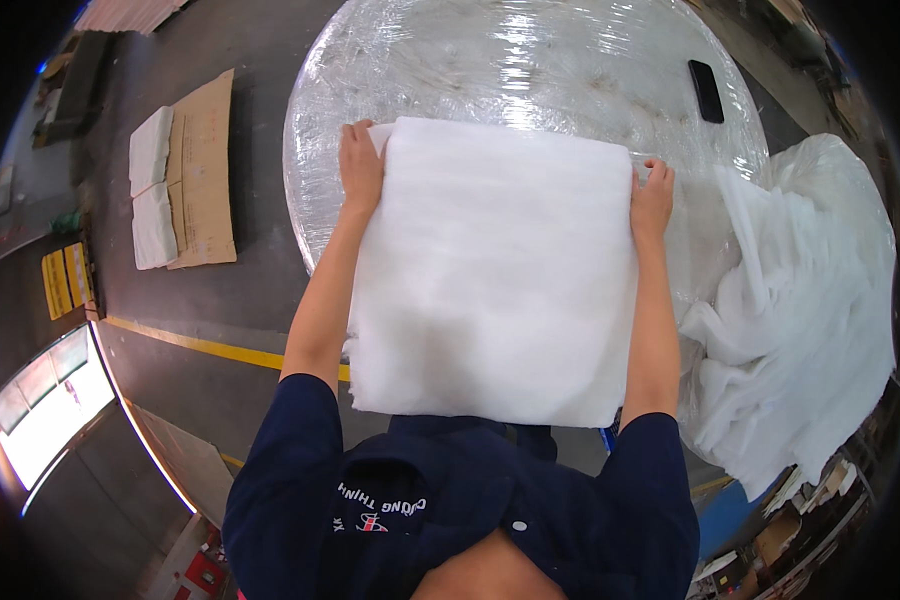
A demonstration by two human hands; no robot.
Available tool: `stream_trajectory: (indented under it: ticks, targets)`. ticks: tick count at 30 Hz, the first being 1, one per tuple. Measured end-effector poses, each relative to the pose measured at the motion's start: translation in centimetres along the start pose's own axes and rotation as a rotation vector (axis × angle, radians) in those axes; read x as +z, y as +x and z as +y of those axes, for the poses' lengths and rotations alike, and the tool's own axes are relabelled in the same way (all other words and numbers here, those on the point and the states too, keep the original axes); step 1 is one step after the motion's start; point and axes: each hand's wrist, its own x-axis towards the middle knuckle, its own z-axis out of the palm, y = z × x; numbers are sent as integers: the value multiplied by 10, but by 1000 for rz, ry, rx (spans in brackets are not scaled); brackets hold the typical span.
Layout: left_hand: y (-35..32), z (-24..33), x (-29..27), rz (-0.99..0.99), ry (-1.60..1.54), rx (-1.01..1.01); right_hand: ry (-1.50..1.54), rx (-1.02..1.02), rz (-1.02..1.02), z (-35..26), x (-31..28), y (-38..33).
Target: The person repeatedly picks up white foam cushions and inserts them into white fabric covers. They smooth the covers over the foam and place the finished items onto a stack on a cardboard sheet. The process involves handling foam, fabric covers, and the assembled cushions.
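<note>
A thick square of white wadding (495, 270), with soft, slightly ragged edges, lies in front of me and reaches back to my body. My left hand (361, 168) grips its far left corner, where a thin flap of the material sticks out. At the far right side, my right hand (652, 198) has its fingers curled at the edge of the wadding; part of its grip is hidden. Beneath is a large rounded bale wrapped in clear plastic film (420, 75).
A black phone (706, 91) rests on the bale at the far right. Loose white wadding (800, 320) hangs in folds on the right. On the grey floor at left are flattened cardboard (205, 170), with white folded pieces (152, 190) on it, and a yellow line (200, 345).
</note>
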Motion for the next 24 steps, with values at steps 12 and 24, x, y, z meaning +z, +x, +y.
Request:
stream_trajectory:
  ticks: [12, 24]
  targets:
    - [-31, 95, -30, -512, 69, -494, -153, 346, -223, -56, -4, -58]
    - [7, 82, -44, -582, 247, -354, -158, 247, -172, -34, -21, -35]
